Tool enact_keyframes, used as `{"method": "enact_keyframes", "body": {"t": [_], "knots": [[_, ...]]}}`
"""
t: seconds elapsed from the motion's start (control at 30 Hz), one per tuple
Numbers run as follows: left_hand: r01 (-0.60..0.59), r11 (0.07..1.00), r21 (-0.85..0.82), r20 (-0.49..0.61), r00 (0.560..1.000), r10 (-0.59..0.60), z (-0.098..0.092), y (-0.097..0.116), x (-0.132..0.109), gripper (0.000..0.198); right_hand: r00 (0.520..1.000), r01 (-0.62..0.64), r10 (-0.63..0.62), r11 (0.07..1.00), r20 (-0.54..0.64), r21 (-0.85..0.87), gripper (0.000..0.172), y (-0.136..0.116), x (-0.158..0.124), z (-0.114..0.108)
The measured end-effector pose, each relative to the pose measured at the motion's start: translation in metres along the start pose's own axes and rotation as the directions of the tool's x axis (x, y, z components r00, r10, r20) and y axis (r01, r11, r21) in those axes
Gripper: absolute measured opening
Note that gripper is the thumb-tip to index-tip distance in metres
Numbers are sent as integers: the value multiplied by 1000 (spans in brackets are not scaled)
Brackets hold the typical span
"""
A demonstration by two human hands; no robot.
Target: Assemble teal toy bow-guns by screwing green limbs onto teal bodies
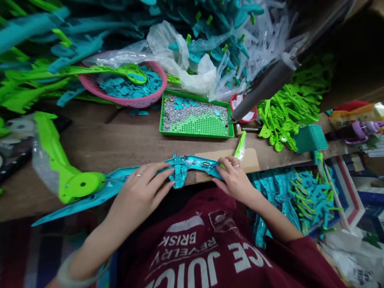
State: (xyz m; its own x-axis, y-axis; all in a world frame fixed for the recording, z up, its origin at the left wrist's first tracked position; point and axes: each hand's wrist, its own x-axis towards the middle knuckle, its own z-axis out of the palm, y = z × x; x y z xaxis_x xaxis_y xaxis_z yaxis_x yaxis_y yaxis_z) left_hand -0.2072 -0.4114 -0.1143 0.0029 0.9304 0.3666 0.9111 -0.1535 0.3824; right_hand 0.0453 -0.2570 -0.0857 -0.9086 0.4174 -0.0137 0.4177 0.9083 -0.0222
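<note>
A long blue plastic toy shell half lies across the front edge of the bench, its inside facing up, with thin wires and a small dark part in it. My left hand grips the shell near its blue crosspiece, fingers bent over it. At the shell's right end, my right hand pinches the edge, beside a green curved piece with a clear section. A larger green angled piece sits on the shell's left part. My fingers partly hide the shell.
A green tray of small metal parts stands behind the shell. Farther back are a pink basket of blue pieces, a grey power driver and green parts. Cardboard lies on the bench; blue pieces sit lower right.
</note>
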Motion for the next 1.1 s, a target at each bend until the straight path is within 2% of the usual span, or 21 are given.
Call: {"method": "enact_keyframes", "body": {"t": [0.17, 0.33, 0.4, 0.53, 0.7, 0.8, 0.93, 1.1], "knots": [[-40, 999, 20, -73, 997, 41, 23, 14, 10, 32, 996, 84, -83, 993, 18, -85, 43, 2, -5, -5], [-78, 995, 67, -66, 994, 82, 37, 17, 21, 32, 979, 142, -141, 990, -146, -4, 33, -2, 7, -24], [-48, 997, 66, -50, 997, 51, 37, 17, 21, 32, 972, 191, -186, 981, -144, 23, 35, -7, 22, -27], [-11, 995, 99, -6, 1000, 11, 34, 16, 21, 34, 958, 285, -285, 958, 16, 19, 40, -9, 54, -17], [-48, 998, 45, 7, 999, 48, 33, 9, 19, 36, 956, 246, -262, 961, 131, 127, 41, -4, 66, -7], [-103, 994, 37, -7, 995, 103, 33, 5, 17, 36, 959, 237, -255, 961, 123, 142, 44, -2, 62, -6], [-141, 986, 84, -15, 990, 143, 32, 5, 18, 35, 967, 237, -248, 958, 52, 162, 45, -2, 56, 1], [-261, 962, 75, 46, 965, 258, 27, 5, 28, 28, 975, 204, -217, 958, 46, 200, 43, -4, 53, 8]]}}
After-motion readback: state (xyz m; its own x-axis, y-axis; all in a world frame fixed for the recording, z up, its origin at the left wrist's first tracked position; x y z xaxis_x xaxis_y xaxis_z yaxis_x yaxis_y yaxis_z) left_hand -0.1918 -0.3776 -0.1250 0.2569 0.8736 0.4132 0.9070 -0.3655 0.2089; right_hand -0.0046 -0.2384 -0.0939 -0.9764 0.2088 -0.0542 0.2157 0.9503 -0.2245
